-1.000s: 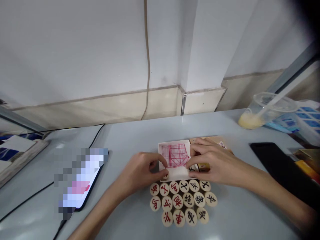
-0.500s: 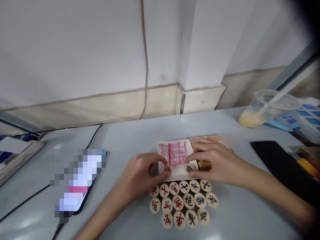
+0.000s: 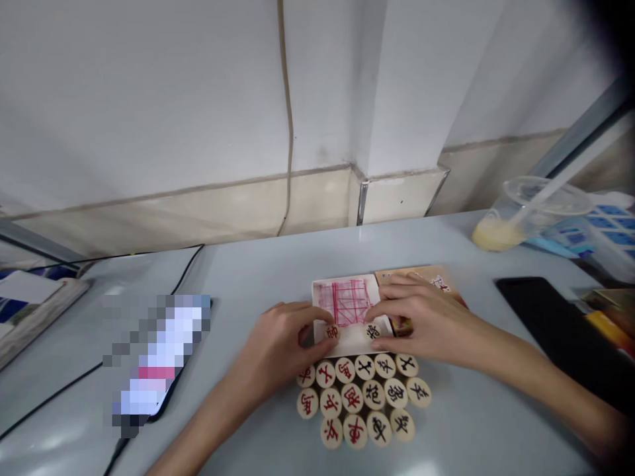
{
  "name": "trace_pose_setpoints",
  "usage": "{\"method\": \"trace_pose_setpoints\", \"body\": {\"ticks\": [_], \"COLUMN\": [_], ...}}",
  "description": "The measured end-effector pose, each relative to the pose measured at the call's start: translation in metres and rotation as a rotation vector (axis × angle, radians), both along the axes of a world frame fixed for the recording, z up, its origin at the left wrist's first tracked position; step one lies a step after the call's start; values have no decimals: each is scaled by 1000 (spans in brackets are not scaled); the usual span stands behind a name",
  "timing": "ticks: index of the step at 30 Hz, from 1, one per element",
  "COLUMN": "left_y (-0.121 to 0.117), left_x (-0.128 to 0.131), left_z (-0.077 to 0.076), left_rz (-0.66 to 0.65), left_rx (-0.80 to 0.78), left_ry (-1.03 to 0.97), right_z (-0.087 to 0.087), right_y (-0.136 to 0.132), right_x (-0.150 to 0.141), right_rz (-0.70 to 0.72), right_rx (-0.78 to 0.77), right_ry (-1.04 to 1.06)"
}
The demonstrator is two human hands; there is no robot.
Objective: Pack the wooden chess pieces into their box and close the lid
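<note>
A small white box with a folded red-lined paper board inside lies on the grey table. My left hand pinches a round wooden chess piece with a red character at the box's left front. My right hand pinches a piece with a black character at the box's right front. Several more round pieces, red and black, lie in rows just in front of the box. The box's brown lid lies under my right hand.
A phone with a lit screen and its cable lie at the left. A black phone lies at the right. A plastic cup with a straw stands at the back right beside blue-and-white packs. A wall rises behind the table.
Both hands have each brought a piece up into the front of the box; the pieces show between the fingertips now. The view has shifted slightly.
</note>
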State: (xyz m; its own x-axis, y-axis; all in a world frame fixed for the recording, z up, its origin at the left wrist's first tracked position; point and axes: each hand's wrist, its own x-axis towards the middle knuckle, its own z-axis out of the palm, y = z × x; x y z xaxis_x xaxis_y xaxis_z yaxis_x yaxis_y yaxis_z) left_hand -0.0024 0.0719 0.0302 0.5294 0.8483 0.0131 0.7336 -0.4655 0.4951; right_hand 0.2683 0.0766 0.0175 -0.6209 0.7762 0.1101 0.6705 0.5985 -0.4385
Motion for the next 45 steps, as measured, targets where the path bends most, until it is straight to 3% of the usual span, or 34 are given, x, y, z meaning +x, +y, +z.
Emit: {"method": "trace_pose_setpoints", "body": {"ticks": [10,16,23,28,35,40,42,45], "left_y": [-1,-2,0,-2,-6,-32,-53,-91], "left_x": [0,0,0,-1,2,1,0,-4], "left_z": [-4,-4,-2,-2,19,31,24,5], "left_rz": [-78,-84,-64,-58,85,145,144,192], "left_rx": [109,113,8,47,-48,124,237,349], "left_ry": [18,-3,-48,-98,-324,-404,-405,-384], "right_z": [-2,0,0,2,16,28,26,9], "right_y": [0,0,0,-1,-5,-38,-64,-105], "right_x": [-1,-1,-1,-2,-1,-1,-3,-7], "right_rz": [11,19,10,8,-31,-133,-219,-299], "right_rx": [46,37,24,20,65,243,330,387], "right_ry": [17,23,20,29,174,372,438,437]}}
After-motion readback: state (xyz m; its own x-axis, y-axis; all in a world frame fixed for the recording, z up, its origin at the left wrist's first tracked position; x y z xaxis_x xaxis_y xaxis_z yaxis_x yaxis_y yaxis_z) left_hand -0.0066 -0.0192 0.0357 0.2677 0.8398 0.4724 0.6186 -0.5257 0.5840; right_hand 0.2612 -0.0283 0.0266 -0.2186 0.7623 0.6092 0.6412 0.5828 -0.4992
